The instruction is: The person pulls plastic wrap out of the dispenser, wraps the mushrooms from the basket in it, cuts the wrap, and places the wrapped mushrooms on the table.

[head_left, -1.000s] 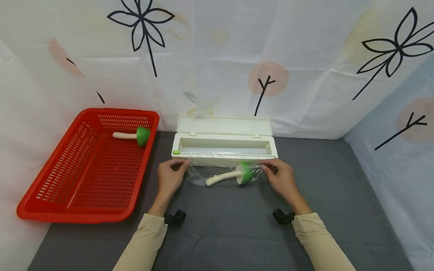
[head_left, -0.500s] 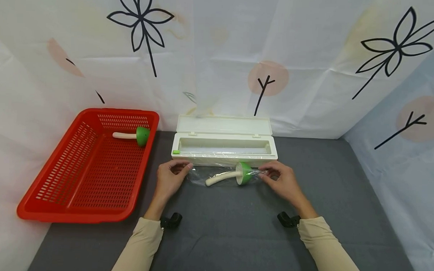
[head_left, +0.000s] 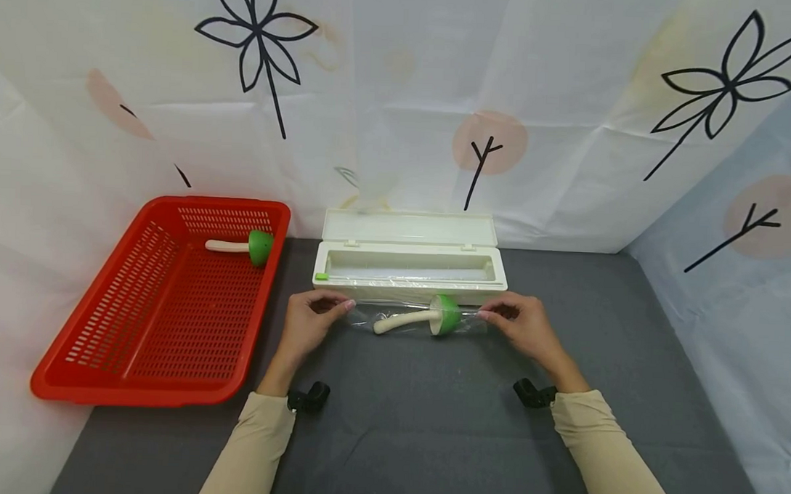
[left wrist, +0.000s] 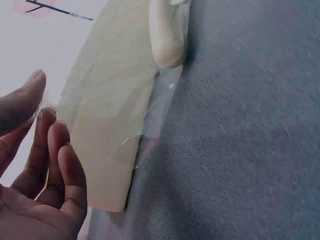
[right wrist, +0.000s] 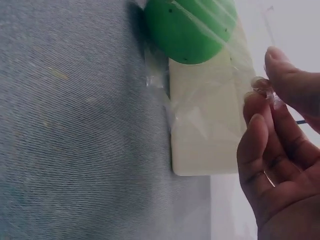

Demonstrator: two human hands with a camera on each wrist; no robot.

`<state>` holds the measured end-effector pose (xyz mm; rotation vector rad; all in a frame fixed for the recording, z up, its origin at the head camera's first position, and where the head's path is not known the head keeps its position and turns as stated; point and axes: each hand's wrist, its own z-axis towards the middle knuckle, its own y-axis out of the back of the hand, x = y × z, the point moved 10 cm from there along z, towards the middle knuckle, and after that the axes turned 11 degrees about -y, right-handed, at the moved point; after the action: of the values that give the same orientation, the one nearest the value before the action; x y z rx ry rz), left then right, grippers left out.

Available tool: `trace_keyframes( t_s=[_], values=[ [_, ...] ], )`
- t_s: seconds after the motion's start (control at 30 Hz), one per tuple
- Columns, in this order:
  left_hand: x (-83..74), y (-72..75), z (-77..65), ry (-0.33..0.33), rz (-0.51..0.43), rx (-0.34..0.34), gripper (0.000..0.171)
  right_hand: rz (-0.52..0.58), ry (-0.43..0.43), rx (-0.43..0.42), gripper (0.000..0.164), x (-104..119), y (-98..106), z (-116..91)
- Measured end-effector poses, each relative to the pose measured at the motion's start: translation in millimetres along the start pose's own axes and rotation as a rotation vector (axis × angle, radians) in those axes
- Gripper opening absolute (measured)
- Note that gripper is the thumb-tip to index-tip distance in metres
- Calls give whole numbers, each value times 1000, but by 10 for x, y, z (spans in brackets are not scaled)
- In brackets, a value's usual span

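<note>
A toy mushroom point(head_left: 406, 321) with a green cap and pale stem lies on the grey cloth, covered by clear cling film point(head_left: 362, 317). My left hand point(head_left: 308, 322) pinches the film's left end between thumb and fingers, while my right hand point(head_left: 522, 325) pinches its right end beyond the green cap point(right wrist: 192, 30). Behind them stands the white cling film dispenser point(head_left: 410, 291), lid raised, with film coming over its front edge. The left wrist view shows the stem's rounded tip point(left wrist: 167, 50) under the film.
A red plastic basket point(head_left: 135, 398) stands at the left, with a second green-capped toy mushroom point(head_left: 259, 249) inside near its back right corner. On the dispenser's left front edge sits a small green slider point(head_left: 321, 277). A printed white curtain point(head_left: 399, 131) hangs behind and at both sides.
The film between my hands has gone from loose and crumpled to stretched straighter. My right hand shifted slightly to the right; my left moved slightly right at the fingertips. The mushroom stays nearly in place.
</note>
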<state>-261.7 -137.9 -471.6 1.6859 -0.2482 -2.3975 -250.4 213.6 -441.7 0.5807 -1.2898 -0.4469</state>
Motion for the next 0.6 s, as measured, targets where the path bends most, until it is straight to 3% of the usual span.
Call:
trace_keyframes(
  t_s=[0.1,0.2,0.37,0.6],
  values=[
    [73,-6,1,88,-35,-13,17,-46,-2,-30,8,38,30,24],
    [94,9,17,125,-30,-71,16,-111,58,-93,8,138,48,49],
    [-46,59,79,19,116,-186,15,-210,163,-210,7,257,47,88],
    [-179,66,97,-69,329,-263,14,-273,110,-274,12,196,37,171]
  ],
)
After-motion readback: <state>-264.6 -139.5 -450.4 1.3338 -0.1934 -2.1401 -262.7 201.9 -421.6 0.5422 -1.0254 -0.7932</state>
